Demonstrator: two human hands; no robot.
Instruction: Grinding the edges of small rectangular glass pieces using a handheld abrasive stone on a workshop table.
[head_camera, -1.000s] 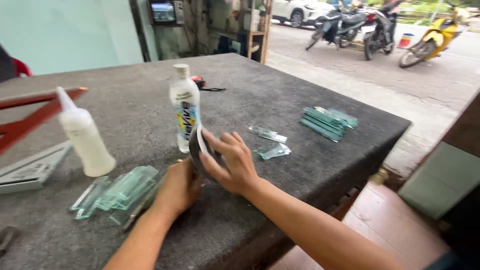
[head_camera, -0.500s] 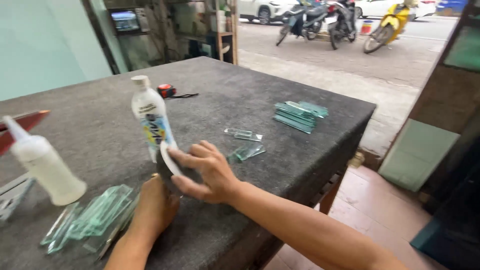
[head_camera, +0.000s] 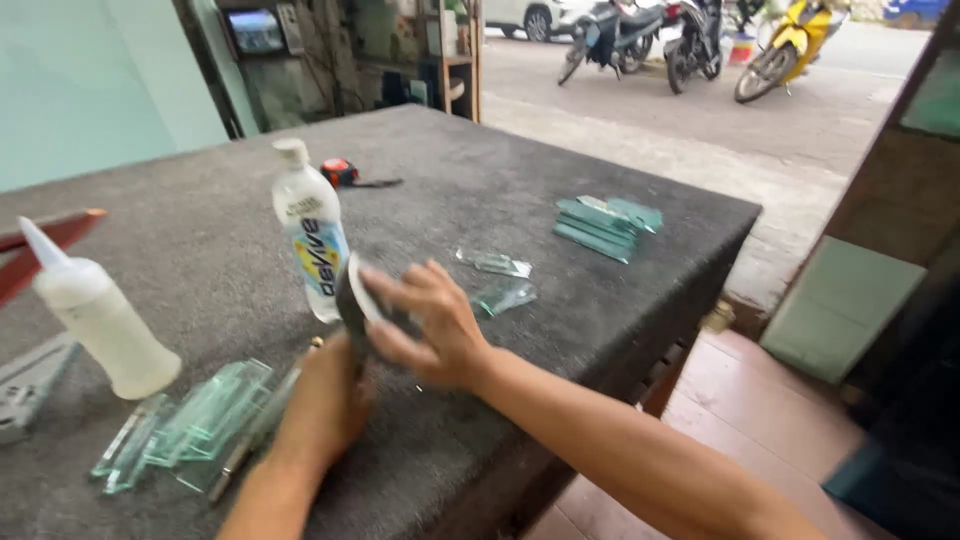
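I have a thin dark piece (head_camera: 352, 300) with a pale curved edge standing on end between my hands, on the grey table (head_camera: 560, 170) just in front of the bottle (head_camera: 312, 245). It looks like a rounded plate or disc, but motion blur smears it and I cannot tell what it is made of. My right hand (head_camera: 425, 325) wraps over its top, fingers curled around the pale edge. My left hand (head_camera: 325, 405) closes low on it from my side; its fingers are hidden behind the hand, so I cannot tell how tight the hold is. Glass strips (head_camera: 195, 425) lie just left of my left hand, partly covered by my wrist. A squeeze bottle (head_camera: 100, 315) stands further left. More glass (head_camera: 600, 225) is stacked at the far corner.
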